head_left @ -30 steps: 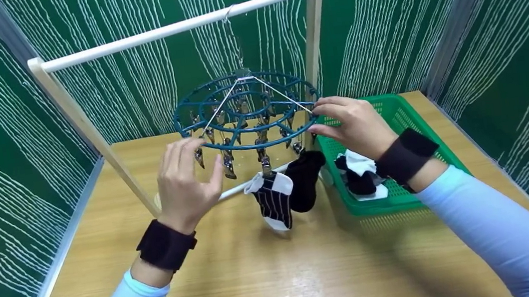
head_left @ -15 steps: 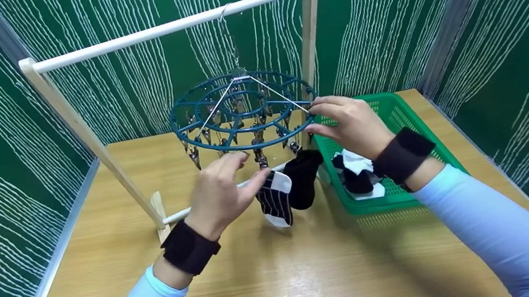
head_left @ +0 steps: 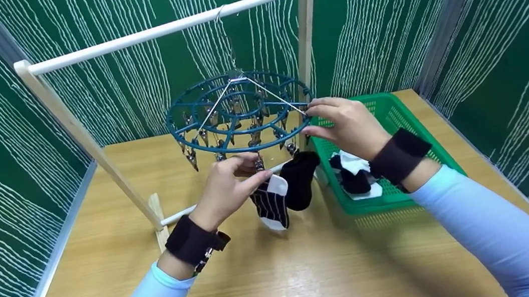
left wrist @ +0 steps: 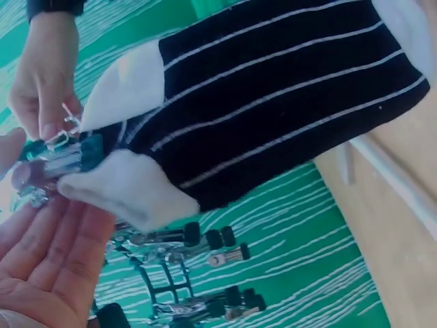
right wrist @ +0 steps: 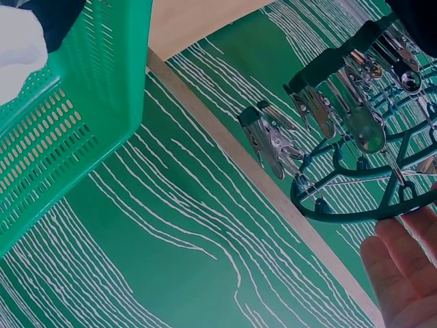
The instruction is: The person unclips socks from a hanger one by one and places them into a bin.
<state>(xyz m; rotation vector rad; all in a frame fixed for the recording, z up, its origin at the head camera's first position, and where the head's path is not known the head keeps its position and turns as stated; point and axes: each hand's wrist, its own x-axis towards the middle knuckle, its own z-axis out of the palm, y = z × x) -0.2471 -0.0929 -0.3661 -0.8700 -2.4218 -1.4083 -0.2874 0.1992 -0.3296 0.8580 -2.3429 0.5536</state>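
Note:
A round blue-green clip hanger (head_left: 252, 147) hangs by its hook from a rack, with metal clips round its rings. My right hand (head_left: 349, 120) grips the ring's right rim between thumb and fingers; in the right wrist view the fingertips (right wrist: 396, 239) meet the rim. At the front, my left hand (head_left: 226, 186) pinches a metal clip (left wrist: 61, 162) between thumb and fingers. From that clip hangs a black sock (head_left: 270, 207) with white stripes, white heel and white toe. A plain black sock (head_left: 301, 182) hangs just right of it, partly behind.
The rack has a white top rail (head_left: 154, 33) and wooden posts (head_left: 93, 149). A green basket (head_left: 408, 123) stands on the table at right, with black and white socks (head_left: 356, 175) inside. Patterned green walls enclose the wooden table (head_left: 271, 284).
My left hand has left the hanger's left front rim, moved right and down, and taken hold of the striped sock's clip. The right hand stays on the rim.

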